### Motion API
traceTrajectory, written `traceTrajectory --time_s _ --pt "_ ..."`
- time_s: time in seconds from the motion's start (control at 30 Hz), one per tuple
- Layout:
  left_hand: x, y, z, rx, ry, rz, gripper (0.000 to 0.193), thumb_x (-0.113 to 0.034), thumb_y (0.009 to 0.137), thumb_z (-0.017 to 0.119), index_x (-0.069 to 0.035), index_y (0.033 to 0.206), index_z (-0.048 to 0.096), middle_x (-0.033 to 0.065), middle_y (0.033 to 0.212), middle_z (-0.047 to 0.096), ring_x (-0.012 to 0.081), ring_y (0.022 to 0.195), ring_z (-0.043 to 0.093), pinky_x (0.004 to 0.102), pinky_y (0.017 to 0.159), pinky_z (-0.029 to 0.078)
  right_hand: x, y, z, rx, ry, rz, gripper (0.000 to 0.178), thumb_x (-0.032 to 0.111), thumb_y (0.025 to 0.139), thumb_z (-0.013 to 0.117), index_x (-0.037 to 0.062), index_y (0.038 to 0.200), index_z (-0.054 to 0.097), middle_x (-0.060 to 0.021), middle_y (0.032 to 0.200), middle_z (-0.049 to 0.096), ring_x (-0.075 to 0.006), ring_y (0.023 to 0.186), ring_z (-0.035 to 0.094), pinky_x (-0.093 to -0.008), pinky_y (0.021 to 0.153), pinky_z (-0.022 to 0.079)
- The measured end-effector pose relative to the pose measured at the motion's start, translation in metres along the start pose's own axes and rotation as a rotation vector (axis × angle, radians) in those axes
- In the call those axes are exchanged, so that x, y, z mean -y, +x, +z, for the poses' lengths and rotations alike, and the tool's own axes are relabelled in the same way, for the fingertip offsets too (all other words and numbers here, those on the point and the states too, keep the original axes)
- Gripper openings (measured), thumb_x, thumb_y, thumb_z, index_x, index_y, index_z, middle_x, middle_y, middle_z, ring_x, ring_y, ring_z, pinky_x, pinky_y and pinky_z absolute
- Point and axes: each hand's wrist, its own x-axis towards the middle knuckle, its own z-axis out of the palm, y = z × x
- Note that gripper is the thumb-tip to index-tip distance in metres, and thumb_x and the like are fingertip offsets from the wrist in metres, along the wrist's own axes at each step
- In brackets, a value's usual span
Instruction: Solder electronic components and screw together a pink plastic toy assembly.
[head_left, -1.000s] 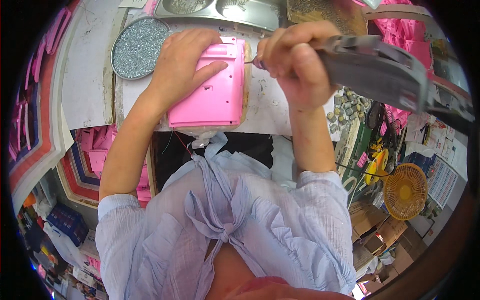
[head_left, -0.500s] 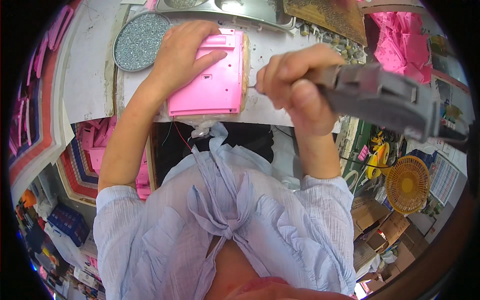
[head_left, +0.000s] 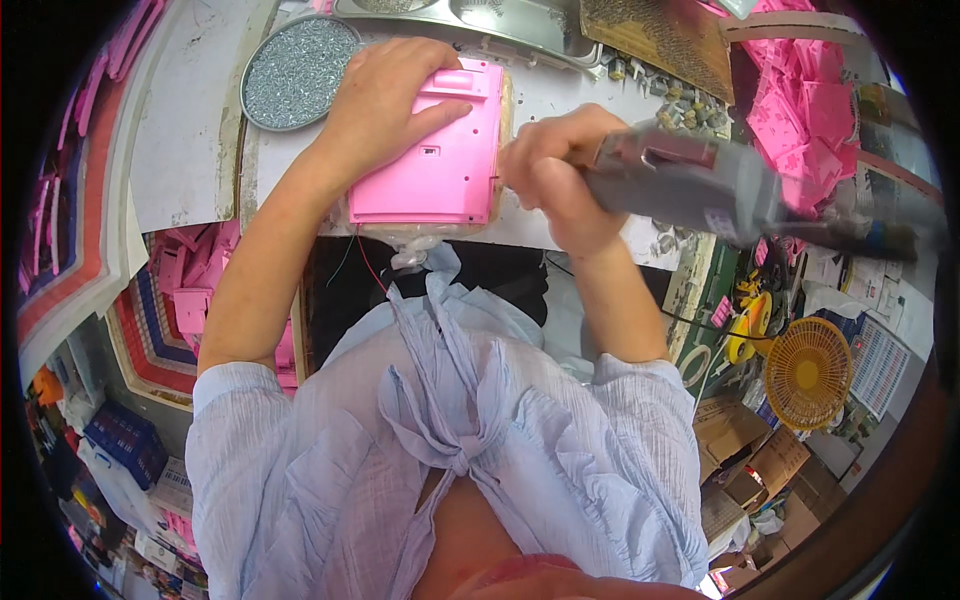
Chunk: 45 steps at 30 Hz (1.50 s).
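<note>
A pink plastic casing (head_left: 425, 190) with small screw holes and a little slot lies on a padded block wrapped in clear plastic. My left hand (head_left: 385, 110) holds the casing down from its left side, fingers over the far edge and thumb across its face. In my right hand (head_left: 560, 170) is a grey electric screwdriver (head_left: 690, 185), smeared by motion and pointing left. Its thin bit reaches the casing's right edge; whether it touches is unclear. A red wire (head_left: 370, 262) and a green one hang below the casing's near edge.
A round dish of small silver screws (head_left: 300, 75) stands beyond my left forearm. A metal tray (head_left: 520, 30) and a brown board (head_left: 660, 45) with small metal parts lie at the back. Pink parts (head_left: 805, 115) are piled at right, near a yellow basket (head_left: 808, 370).
My right hand has moved left with the screwdriver, bringing the bit to the casing's right edge. The screwdriver has swung flatter. My left hand keeps its hold on the casing.
</note>
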Motion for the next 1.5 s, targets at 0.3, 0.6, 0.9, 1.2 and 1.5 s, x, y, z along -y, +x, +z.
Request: traceTrajectory --time_s 0.3,0.6,0.9,1.2,1.5 --pt "-0.004 0.005 -0.016 0.011 -0.023 0.054 0.035 -0.031 0.086 0.076 -0.007 0.109 0.065 0.012 0.112 0.069 0.0338 0.11 0.063 0.0476 0.098 0.044 0.031 0.013 -0.004 -0.012 0.116 -0.175 0.027 0.019 0.094 0.07 -0.0013 0.105 0.057 -0.0081 0.067 0.059 -0.0131 0.053 0.052 -0.0346 0.06 0.052" --pt "-0.01 -0.093 -0.166 -0.194 -0.026 -0.253 0.029 -0.011 0.083 0.08 -0.001 0.105 0.065 0.0159 0.12 0.069 0.0309 0.107 0.067 0.0375 0.094 0.052 0.064 0.07 -0.032 -0.127 -0.091 -0.098 0.026 0.016 0.099 0.062 -0.0023 0.118 0.061 -0.0049 0.071 0.054 -0.016 0.062 0.051 -0.0353 0.066 0.048" --pt "0.069 -0.418 -0.166 -0.424 0.338 -1.143 0.043 -0.027 0.086 0.081 0.001 0.114 0.064 0.0199 0.109 0.068 0.0353 0.104 0.065 0.0411 0.092 0.051 0.041 0.105 -0.065 -0.283 -0.22 -0.073 0.027 0.004 0.094 0.067 -0.0074 0.117 0.059 -0.0081 0.082 0.057 -0.0173 0.073 0.055 -0.0327 0.077 0.049" --pt "0.065 -0.337 -0.161 0.378 -0.248 -1.363 0.039 -0.038 0.091 0.074 0.001 0.093 0.071 0.0149 0.085 0.071 0.0237 0.078 0.07 0.0369 0.069 0.054 0.038 0.096 -0.067 -0.32 -0.302 -0.05 0.036 -0.001 0.091 0.064 -0.0049 0.125 0.054 -0.0075 0.082 0.058 -0.0168 0.077 0.057 -0.0338 0.081 0.049" --pt "0.255 -0.003 -0.221 -0.6 0.954 -0.382 0.044 -0.039 0.087 0.075 -0.003 0.111 0.067 0.0143 0.109 0.067 0.0328 0.101 0.066 0.0455 0.081 0.056 0.039 0.091 -0.041 -0.362 -0.397 -0.129 0.058 0.001 0.093 0.065 -0.0054 0.146 0.04 -0.0156 0.115 0.062 -0.024 0.105 0.061 -0.0389 0.098 0.049"
